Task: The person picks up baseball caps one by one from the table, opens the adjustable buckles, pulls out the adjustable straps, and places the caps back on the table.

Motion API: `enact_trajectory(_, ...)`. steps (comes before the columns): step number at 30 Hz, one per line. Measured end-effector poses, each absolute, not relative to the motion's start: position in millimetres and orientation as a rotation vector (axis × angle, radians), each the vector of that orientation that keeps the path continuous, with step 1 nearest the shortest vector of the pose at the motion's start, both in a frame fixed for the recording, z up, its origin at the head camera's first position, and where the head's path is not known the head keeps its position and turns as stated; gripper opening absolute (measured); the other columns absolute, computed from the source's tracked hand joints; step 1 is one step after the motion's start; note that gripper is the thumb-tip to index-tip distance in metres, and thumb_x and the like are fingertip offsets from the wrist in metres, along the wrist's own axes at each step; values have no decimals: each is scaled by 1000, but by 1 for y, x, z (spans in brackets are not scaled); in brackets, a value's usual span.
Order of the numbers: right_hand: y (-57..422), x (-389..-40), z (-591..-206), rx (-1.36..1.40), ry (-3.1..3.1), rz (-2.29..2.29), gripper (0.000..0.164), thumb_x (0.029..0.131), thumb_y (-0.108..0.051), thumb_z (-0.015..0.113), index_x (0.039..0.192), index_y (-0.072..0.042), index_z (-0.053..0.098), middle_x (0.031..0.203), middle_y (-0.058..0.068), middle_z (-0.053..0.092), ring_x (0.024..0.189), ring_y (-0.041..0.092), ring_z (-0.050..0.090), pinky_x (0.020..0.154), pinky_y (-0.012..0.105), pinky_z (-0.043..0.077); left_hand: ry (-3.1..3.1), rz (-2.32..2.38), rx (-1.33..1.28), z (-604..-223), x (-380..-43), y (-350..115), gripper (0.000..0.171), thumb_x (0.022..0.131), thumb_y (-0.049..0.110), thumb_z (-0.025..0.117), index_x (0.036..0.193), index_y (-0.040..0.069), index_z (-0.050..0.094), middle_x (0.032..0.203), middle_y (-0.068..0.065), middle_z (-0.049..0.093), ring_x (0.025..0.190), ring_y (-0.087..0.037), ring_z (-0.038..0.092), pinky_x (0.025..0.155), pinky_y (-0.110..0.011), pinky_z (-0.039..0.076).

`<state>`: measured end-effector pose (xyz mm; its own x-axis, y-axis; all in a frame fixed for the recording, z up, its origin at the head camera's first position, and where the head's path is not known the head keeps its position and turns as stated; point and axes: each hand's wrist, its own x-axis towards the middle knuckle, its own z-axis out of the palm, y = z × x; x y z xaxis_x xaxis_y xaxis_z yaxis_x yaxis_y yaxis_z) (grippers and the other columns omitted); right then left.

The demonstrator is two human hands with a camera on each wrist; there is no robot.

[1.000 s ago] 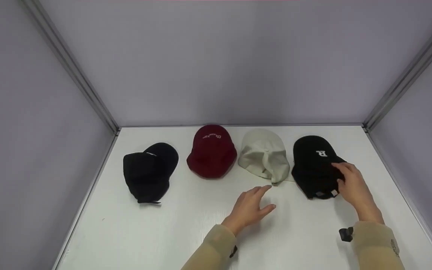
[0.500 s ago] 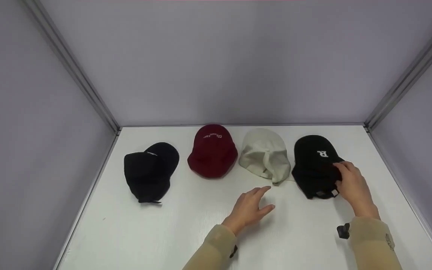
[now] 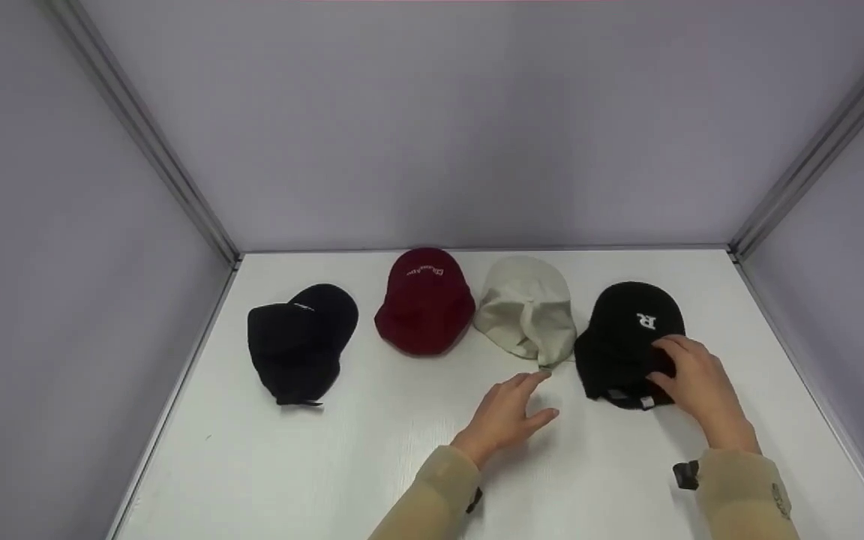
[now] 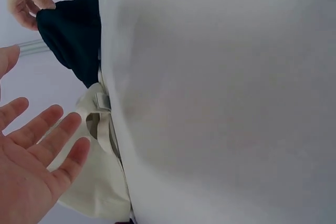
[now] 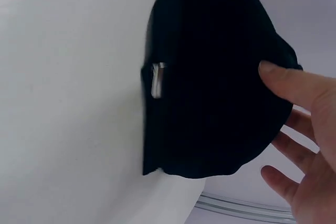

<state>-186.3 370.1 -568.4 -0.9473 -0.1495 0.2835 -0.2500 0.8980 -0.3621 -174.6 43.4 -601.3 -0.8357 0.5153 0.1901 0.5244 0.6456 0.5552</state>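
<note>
My right hand (image 3: 704, 386) pinches the crown of a black baseball cap (image 3: 616, 349) with a white letter R on its front. In the right wrist view its thumb (image 5: 286, 82) lies on the dark cloth, with other fingers at the far side. The cap's strap with a small metal buckle (image 5: 157, 81) faces me. My left hand (image 3: 505, 416) hovers near the strap end of a cream cap (image 3: 526, 300), fingers spread and holding nothing. The left wrist view shows these fingers apart, in front of the cream cap (image 4: 100, 182).
Left of the cream cap lies a dark red cap (image 3: 424, 307) with white lettering. Farther left is another black cap (image 3: 293, 345), its brim toward the back right. All lie on a white table (image 3: 289, 472) enclosed by grey panels (image 3: 432, 127).
The black R cap has shifted slightly left and toward me with my right hand, its front now turned and its shape more bunched. The left hand moved slightly right.
</note>
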Motion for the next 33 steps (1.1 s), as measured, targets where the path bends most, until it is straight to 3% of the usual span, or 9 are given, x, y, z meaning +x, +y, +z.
enact_trajectory(19,325,-172,-547,433,-2836,686,30,85,-11,77,112,-2,67,115,15,65,108,38,60,90,54,47,-2731,-810,-1038,-597,-184,61,53,97,37,63,143,16,48,132,0,58,118,-13,57,99,-28,43)
enact_trajectory(27,316,-170,-533,473,-2827,791,26,85,-13,78,108,-3,68,108,12,68,100,34,64,86,53,49,-2541,-776,-1011,-598,-189,58,39,93,37,67,126,14,65,118,2,64,112,-13,58,97,-26,43)
enact_trajectory(33,311,-171,-523,542,-2762,899,22,84,-12,79,104,-5,71,103,5,69,95,26,65,82,47,51,-2309,-837,-1040,-591,-196,50,18,96,28,65,104,13,71,102,4,67,97,-12,62,89,-24,45)
